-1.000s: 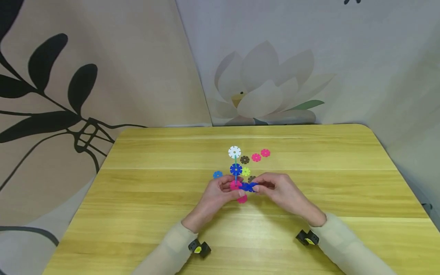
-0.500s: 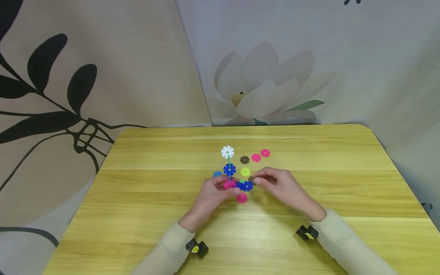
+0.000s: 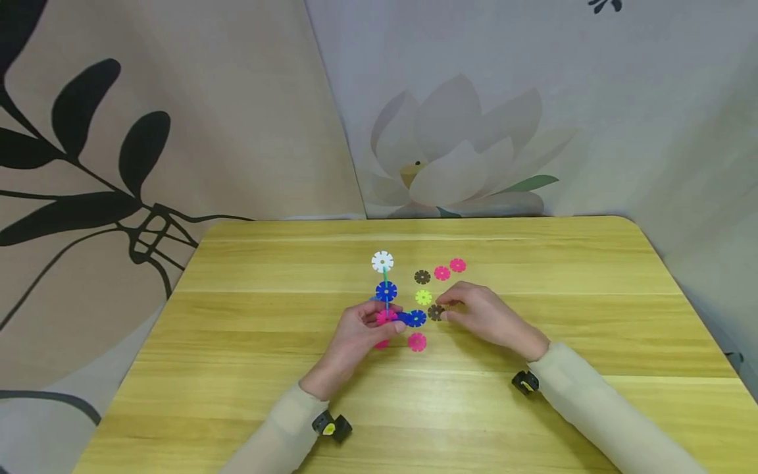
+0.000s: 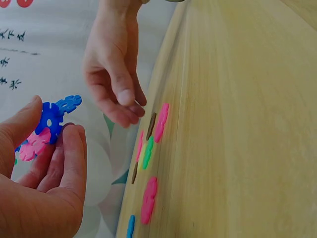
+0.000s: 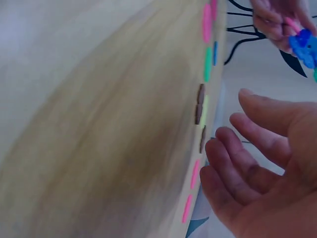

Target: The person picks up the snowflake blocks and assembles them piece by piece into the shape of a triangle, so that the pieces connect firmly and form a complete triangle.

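Toothed-disc assembly (image 3: 386, 286) up off the tabletop (image 3: 266, 283), just left of the yellow disc (image 3: 420, 299) as the head view has it! Left hand (image 3: 355, 338) on it, grip closed down, thumb and fingers pinching its blue and pink pieces. A white disc (image 3: 377, 263) caps one end, beyond the yellow disc and to its left; a dark blue disc (image 3: 420, 321) ends the side branch, showing just nearer than the yellow one. Over on the yellow disc's right, the right hand (image 3: 490, 320): grip loose, thumb and fingers parted, nothing between them, fingertips close by the near brown disc (image 3: 436, 316); whether one touches it cannot be told. Round that yellow disc, a far brown disc (image 3: 418, 279) sits just beyond, two pink discs (image 3: 445, 275) beyond and right, a single pink disc (image 3: 417, 347) nearer, a light blue disc (image 4: 130, 228) well left.
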### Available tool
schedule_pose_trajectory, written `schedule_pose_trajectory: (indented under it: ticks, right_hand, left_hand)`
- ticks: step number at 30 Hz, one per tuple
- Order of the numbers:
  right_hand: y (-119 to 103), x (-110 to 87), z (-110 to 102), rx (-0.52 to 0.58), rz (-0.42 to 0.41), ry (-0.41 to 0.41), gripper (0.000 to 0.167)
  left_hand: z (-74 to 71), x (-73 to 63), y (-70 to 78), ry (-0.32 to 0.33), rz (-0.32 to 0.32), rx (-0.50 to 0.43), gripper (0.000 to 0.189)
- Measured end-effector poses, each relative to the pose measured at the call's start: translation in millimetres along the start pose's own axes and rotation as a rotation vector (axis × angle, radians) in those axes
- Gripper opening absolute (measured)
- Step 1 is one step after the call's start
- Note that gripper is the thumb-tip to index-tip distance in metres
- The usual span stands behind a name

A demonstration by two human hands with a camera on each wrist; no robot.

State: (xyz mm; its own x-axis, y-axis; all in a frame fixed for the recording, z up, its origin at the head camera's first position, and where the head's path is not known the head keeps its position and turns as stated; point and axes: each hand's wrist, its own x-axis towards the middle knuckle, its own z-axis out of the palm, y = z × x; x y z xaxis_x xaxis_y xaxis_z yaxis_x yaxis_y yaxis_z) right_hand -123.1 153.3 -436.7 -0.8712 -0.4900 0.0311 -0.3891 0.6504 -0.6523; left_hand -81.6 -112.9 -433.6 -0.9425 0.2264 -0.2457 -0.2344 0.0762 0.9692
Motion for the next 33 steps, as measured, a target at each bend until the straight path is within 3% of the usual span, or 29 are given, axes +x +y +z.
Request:
schedule_pose_trajectory:
  ticks: [9,17,23,33]
  right_hand:
    - [2.2,12.0,6.8,-0.09,0.015,-0.083,0.031]
    - [2.1,15.9,8.0,-0.144,0.013,-0.093,0.028]
    - [0.3,16.8,7.6,-0.087,0.034,-0.106,0.014]
    - [2.4,0.3,3.0,0.015,0.036,-0.045,0.013]
  left_hand:
    - [-2.1,-0.9,-0.5,-0.007,0.003,-0.035,0.04]
    - [-2.9,-1.2,0.6,-0.003,0.003,-0.018,0.039]
    - [-2.2,-0.7,1.4,-0.009,0.004,-0.017,0.039]
    - [2.6,-0.2,0.4,-0.044,0.015,-0.033,0.04]
